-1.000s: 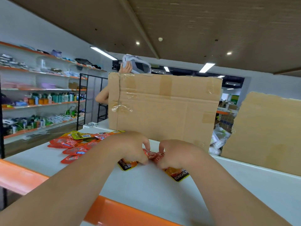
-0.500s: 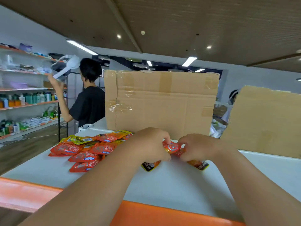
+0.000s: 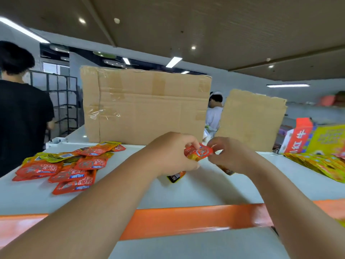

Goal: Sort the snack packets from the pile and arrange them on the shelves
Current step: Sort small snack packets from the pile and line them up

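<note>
1. The left hand and the right hand both had their fingers curled. Each pinched one end of a red packet, held between them just above the shelf.
2. A dark end poked out under the left hand, so more packets were probably bunched there. How many was hidden.
3. I judged the sorting to be half done, with one kind being gathered into a bundle and nothing yet laid out in rows.
4. The next move called for squaring the bundle and setting it on bare shelf, well apart from the pile.
5. The shelf was white with an orange edge in front.
6. A taped box stood upright at the back, with a card to its right.
7. A person in black stood at the left, and a person in white showed between box and card.
8. The pile lay loose at the left.
9. Yellow packets were fanned at the right, with a red carton behind them.
</note>
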### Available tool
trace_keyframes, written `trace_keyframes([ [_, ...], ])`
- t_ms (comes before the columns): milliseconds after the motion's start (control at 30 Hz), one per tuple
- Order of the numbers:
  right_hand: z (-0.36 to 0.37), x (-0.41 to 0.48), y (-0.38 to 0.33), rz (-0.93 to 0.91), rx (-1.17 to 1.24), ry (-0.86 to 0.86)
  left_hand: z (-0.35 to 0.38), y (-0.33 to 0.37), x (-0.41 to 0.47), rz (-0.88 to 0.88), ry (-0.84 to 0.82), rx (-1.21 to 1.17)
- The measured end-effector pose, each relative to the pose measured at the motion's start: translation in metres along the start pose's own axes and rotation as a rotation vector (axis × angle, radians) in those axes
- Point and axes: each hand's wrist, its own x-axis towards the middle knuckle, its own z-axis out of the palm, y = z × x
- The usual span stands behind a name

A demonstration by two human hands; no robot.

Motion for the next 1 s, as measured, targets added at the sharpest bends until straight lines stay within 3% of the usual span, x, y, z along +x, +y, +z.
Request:
trace_keyframes([
  [300,-0.081,-0.072,0.082,0.198,0.021,0.212,0.022,0.087,0.030,0.194,-0.095,-0.025],
  [700,-0.181,-0.172,0.252,0.423,-0.064,0.312,0.169,0.240,0.115,0.329,-0.107,-0.122],
  [1000,-0.279,-0.278,0.356,0.643,-0.140,0.391,0.286,0.392,0.146,0.437,-0.117,-0.243],
])
